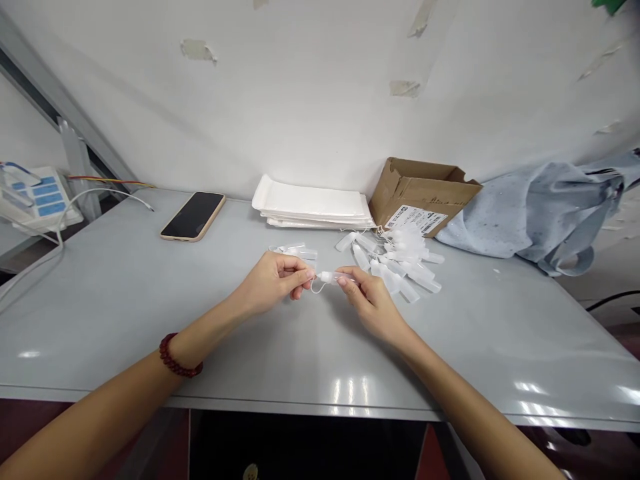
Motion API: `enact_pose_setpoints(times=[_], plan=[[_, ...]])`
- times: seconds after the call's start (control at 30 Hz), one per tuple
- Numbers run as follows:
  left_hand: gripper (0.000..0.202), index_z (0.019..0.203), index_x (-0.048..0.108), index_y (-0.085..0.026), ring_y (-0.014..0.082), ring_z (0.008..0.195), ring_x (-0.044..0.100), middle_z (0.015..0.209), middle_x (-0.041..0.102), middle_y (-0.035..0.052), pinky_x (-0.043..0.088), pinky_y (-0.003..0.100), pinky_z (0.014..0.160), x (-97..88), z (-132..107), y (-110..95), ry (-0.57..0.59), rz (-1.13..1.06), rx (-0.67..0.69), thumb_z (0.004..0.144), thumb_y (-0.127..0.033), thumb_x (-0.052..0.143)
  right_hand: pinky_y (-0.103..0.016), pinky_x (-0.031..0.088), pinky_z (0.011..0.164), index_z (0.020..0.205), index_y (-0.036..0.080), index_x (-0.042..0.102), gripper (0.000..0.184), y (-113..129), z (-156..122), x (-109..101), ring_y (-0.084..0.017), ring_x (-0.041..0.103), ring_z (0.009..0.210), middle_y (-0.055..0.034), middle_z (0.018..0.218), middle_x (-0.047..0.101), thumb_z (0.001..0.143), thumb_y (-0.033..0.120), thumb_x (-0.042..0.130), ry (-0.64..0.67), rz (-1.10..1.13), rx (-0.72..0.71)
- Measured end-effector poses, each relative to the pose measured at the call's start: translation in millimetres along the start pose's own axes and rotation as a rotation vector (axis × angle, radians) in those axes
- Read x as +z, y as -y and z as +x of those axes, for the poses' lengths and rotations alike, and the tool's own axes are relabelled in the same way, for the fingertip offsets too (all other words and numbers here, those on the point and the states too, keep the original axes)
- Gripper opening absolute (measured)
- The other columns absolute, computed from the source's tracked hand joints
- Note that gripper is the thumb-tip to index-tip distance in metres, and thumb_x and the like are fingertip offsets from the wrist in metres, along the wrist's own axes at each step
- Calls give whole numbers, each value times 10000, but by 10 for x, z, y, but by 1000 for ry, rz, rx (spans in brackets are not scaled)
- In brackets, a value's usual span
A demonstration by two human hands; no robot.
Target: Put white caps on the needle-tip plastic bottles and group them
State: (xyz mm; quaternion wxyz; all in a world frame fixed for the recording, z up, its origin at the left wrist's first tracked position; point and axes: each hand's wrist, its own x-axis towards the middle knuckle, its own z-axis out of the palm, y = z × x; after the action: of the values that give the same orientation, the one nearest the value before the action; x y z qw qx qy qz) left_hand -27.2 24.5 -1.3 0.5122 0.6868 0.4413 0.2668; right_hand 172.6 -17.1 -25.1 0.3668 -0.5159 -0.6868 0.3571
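Note:
My left hand (276,280) and my right hand (367,300) meet over the middle of the grey table (125,300). Both pinch one small clear plastic vial (330,276) with a white cap and a thin white loop hanging under it. The left fingers hold the cap end, the right fingers hold the body end. A red bead bracelet (175,360) is on my left wrist. A heap of several similar vials (400,263) lies just beyond my right hand. Two or three more vials (295,251) lie behind my left hand.
A phone (194,215) lies face up at the back left. A stack of white paper trays (310,203) sits against the wall, beside an open cardboard box (425,193) on its side. A blue-grey cloth bag (545,207) lies at the right. Cables and a white device (40,200) are at far left.

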Motion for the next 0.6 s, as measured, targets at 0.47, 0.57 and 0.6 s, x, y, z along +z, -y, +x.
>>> enact_pose_setpoints(times=[0.47,0.57,0.6], plan=[[263,635,615,-157,117,543,512,526,546,-5,412,245,570,-251,74,-8,-25,60,-4,813,-347,578,-290,434,666,1248,138,433,392,-138,84,10,-171,524,722,-53,851,556,928,365,431,-62,-307,-125],[269,614,601,-159,109,501,483,506,521,-11,407,246,547,-329,111,31,-85,65,-61,792,-359,584,-365,428,828,1267,125,431,392,-228,204,-32,-248,512,975,-154,1073,539,936,335,411,-163,-597,-220],[267,618,607,-157,107,488,475,508,520,-11,404,245,533,-346,126,51,-95,62,-87,783,-365,587,-380,418,843,1254,121,457,381,-240,267,-47,-267,498,1005,-171,1102,529,938,327,405,-182,-702,-217]])
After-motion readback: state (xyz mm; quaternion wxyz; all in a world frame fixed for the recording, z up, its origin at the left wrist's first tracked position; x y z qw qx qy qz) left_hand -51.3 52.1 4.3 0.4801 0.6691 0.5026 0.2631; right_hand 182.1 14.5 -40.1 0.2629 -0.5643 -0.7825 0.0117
